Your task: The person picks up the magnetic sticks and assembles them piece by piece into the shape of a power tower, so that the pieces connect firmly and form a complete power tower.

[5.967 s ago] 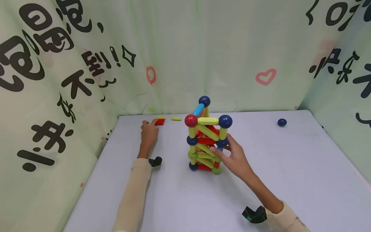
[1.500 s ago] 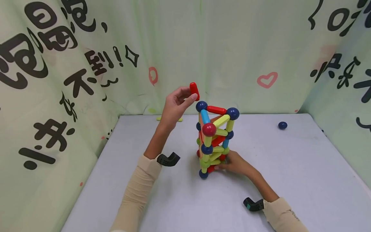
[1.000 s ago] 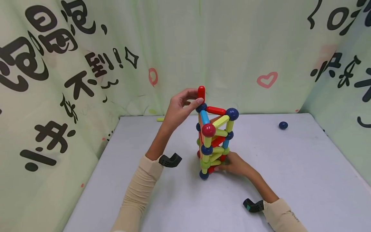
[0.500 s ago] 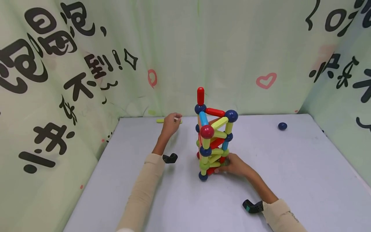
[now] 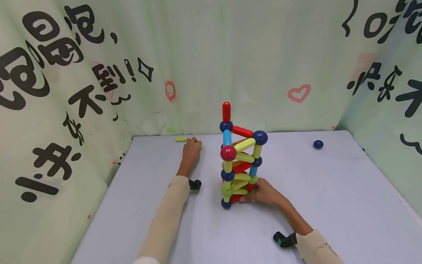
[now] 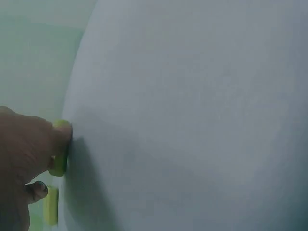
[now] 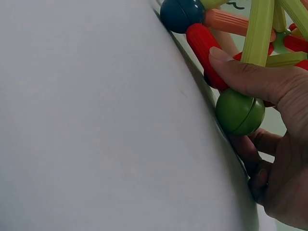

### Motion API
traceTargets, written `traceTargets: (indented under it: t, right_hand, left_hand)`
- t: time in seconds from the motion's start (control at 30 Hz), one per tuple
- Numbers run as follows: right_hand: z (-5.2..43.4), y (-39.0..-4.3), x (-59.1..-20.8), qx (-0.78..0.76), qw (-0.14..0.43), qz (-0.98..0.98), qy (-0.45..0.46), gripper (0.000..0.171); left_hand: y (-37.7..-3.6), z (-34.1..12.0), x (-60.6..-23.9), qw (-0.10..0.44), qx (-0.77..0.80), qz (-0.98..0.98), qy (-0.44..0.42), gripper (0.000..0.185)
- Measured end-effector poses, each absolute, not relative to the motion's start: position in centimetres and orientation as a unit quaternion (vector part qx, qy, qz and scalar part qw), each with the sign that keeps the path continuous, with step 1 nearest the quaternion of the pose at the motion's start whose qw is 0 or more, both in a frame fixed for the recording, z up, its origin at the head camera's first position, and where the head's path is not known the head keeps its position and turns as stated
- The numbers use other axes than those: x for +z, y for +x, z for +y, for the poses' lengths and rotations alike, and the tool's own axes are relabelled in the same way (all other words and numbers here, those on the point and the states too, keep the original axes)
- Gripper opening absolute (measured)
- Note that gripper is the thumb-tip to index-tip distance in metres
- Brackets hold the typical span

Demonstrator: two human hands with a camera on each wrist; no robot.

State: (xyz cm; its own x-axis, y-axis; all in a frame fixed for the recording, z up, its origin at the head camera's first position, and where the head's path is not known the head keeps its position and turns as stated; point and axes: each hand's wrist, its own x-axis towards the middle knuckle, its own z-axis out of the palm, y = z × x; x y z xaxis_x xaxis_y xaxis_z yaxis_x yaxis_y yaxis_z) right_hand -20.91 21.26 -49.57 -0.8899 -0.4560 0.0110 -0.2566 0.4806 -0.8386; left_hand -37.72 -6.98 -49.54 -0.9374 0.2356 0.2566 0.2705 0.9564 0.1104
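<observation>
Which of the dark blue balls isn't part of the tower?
The loose ball lying alone on the table, far right near the back wall. Every other dark blue ball is joined into the tower by sticks.

A pale grey tabletop [image 5: 329, 205] fills the space, hemmed on three sides by a light green cloth backdrop [image 5: 270, 55] printed with black characters and pink hearts, evenly lit.

Left hand [image 6: 21, 159] cut off by frame edge, yellow stick [image 6: 60, 149] partly hidden under its fingers
</observation>
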Motion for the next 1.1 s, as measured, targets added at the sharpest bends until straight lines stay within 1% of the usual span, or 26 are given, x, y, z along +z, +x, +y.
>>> traceTargets:
  t: [0.1,0.17,0.23,0.37,0.5,0.63,0.73,0.87,1.1]
  right_hand:
    - [21.0,-20.6,-49.6,-0.467,0.098,0.857,-0.196,0.059]
    - [20.9,-20.5,-49.7,-0.464,0.093,0.860,-0.193,0.059]
    - [20.8,-20.4,-49.9,-0.464,0.091,0.861,-0.186,0.058]
    - [20.4,-20.2,-50.1,-0.452,0.076,0.872,-0.170,0.056]
    - [19.7,-20.1,-50.2,-0.435,0.039,0.889,-0.135,0.053]
    - [18.9,-20.2,-50.1,-0.425,0.002,0.900,-0.100,0.052]
    - [18.4,-20.3,-50.0,-0.424,-0.004,0.902,-0.078,0.051]
    - [18.0,-20.2,-50.1,-0.429,0.008,0.901,-0.061,0.051]
    - [17.8,-20.0,-50.0,-0.436,0.010,0.898,-0.065,0.051]
  left_hand:
    - [-37.2,-6.8,-49.1,0.112,-0.119,-0.980,-0.109,0.022]
    - [-36.7,-6.7,-48.3,0.108,-0.205,-0.969,-0.090,0.025]
    - [-36.1,-6.5,-47.0,0.129,-0.317,-0.936,-0.083,0.029]
    - [-34.0,-6.0,-42.7,0.184,-0.522,-0.824,-0.116,0.032]
    - [-30.7,-5.4,-37.3,0.211,-0.627,-0.728,-0.180,0.032]
    - [-27.5,-5.0,-33.0,0.231,-0.637,-0.692,-0.251,0.030]
    - [-25.5,-4.8,-31.3,0.254,-0.604,-0.693,-0.301,0.030]
    - [-24.0,-4.7,-30.6,0.266,-0.559,-0.706,-0.343,0.030]
    - [-23.2,-4.7,-30.5,0.264,-0.534,-0.716,-0.363,0.032]
